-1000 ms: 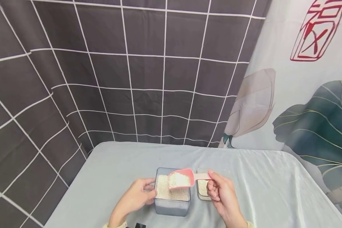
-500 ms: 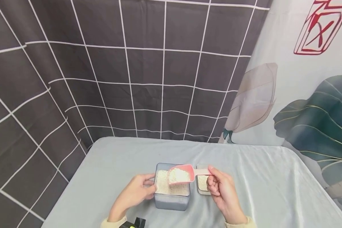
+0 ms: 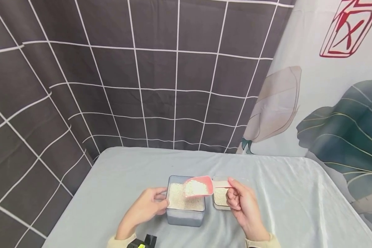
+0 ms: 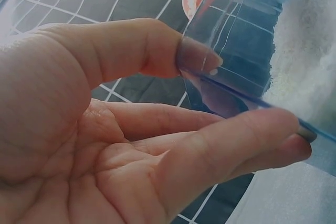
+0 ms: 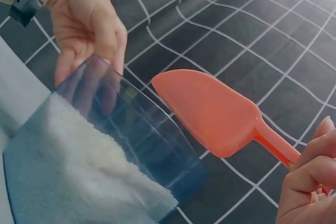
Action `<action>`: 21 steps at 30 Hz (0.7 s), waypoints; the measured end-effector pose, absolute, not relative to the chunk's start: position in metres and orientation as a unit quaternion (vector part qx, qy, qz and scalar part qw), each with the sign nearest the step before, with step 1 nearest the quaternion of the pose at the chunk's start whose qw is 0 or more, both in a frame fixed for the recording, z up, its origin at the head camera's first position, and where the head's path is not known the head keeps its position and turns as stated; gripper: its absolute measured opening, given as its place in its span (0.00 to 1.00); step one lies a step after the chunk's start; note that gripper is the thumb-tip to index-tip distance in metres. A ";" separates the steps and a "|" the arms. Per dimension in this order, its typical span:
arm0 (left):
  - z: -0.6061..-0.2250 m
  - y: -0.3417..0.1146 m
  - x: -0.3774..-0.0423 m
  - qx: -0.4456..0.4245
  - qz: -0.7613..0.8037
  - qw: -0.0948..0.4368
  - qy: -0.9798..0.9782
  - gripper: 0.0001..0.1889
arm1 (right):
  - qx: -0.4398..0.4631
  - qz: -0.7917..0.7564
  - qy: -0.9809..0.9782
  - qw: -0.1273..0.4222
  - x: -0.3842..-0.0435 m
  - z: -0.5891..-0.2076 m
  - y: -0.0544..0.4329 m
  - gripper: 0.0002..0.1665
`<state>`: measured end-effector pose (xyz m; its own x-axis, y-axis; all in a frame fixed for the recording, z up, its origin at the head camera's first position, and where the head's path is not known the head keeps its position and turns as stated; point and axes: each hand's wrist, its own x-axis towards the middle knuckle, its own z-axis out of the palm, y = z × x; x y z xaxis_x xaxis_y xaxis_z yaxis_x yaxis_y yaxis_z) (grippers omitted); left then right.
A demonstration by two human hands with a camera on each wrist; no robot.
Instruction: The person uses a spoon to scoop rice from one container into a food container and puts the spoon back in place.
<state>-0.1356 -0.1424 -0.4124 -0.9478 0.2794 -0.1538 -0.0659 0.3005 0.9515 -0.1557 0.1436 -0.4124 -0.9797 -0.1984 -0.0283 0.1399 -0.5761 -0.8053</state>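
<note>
In the head view, a clear bluish square container (image 3: 186, 217) stands on the table, filled with white rice (image 3: 177, 198). My left hand (image 3: 147, 206) holds it at its left side, thumb near the front corner; the left wrist view shows fingertips (image 4: 286, 124) against the clear wall. My right hand (image 3: 243, 206) grips the pale handle of a pink scoop (image 3: 209, 184). Rice is heaped in the scoop, which is held over the container's right half. The right wrist view shows the scoop's underside (image 5: 210, 114) above the container wall.
Just right of the container sits a smaller clear box (image 3: 222, 207) with rice in it, partly hidden behind my right hand. A light blue cloth (image 3: 136, 165) covers the table. Behind it hangs a dark grid-patterned curtain (image 3: 155, 113).
The head view has tilted slightly, so everything sits a little higher in it. The loaded scoop has shifted slightly right relative to the container; both hands keep their hold.
</note>
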 end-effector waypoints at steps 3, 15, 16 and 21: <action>-0.412 -0.142 -0.136 0.069 0.586 0.144 0.794 0.30 | -0.047 -0.891 0.442 0.094 -0.158 -0.412 0.149 0.28; -0.410 -0.141 -0.136 0.070 0.577 0.140 0.802 0.30 | -0.100 -0.905 0.401 0.097 -0.167 -0.412 0.188 0.31; -0.410 -0.142 -0.136 0.071 0.576 0.140 0.802 0.30 | -0.106 -0.907 0.396 0.097 -0.168 -0.412 0.191 0.31; -0.409 -0.142 -0.135 0.072 0.574 0.143 0.803 0.30 | -0.114 -0.914 0.379 0.091 -0.171 -0.414 0.210 0.30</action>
<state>-0.1354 -0.1419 -0.4094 -0.9489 0.2792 -0.1469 -0.0486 0.3307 0.9425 -0.1709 0.2099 -0.4142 -0.9572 -0.2535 0.1399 0.0799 -0.6957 -0.7139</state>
